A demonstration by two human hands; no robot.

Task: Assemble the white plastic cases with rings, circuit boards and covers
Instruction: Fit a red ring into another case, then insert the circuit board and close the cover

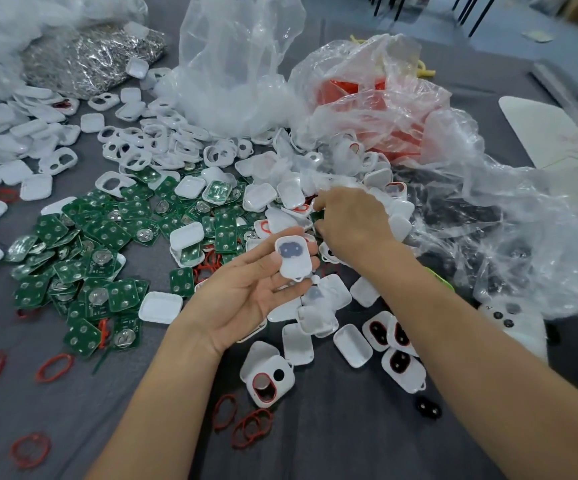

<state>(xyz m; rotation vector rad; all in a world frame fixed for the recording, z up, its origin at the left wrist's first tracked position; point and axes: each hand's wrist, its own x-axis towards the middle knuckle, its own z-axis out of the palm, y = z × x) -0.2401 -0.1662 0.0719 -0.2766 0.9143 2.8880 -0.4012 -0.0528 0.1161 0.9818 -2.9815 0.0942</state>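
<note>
Two bare hands work over a grey bench (349, 441) strewn with small white, green and red parts.
The left hand (246, 296) lies palm up near the middle, its fingers loosely curled and its thumb resting on a white case (296, 258) with a dark patch on its face. Just beyond it, the right hand (353, 220) reaches into a heap of white parts, back upward, fingers curled tightly round the edge of a green circuit board (316, 216). More green boards (107, 244) are piled to the left, red rings (53, 367) lie scattered along the near edge, and crumpled clear plastic bags (239, 64) sit behind.
</note>
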